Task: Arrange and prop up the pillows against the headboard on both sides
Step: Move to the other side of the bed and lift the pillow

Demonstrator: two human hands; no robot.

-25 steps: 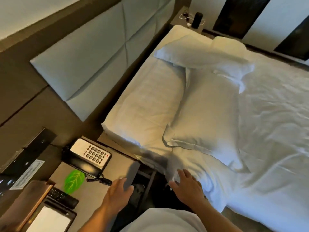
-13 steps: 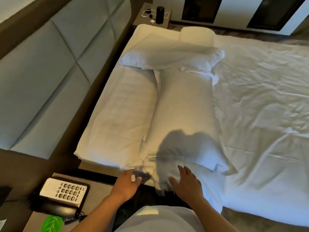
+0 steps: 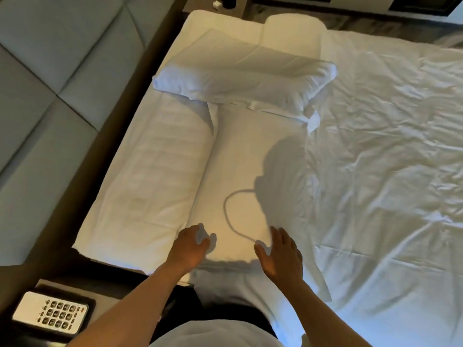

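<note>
Several white pillows lie flat at the head of the bed. A striped pillow [image 3: 155,176] lies along the grey padded headboard [image 3: 45,78]. Beside it lies a smooth pillow [image 3: 250,156], and a third pillow [image 3: 240,76] rests crosswise over their far ends. Another pillow [image 3: 293,28] shows behind it. My left hand [image 3: 190,244] hovers with fingers spread over the smooth pillow's near left corner. My right hand [image 3: 278,251] is open over its near right corner. Neither hand grips anything.
A wrinkled white sheet [image 3: 388,171] covers the bed to the right. A desk phone [image 3: 50,314] sits on the nightstand at lower left. A far nightstand [image 3: 225,1] with a dark object stands beyond the bed.
Both hands moved forward from the bed's edge to over the smooth pillow's near end. The view shifted toward the bed, and the phone slid to the lower left.
</note>
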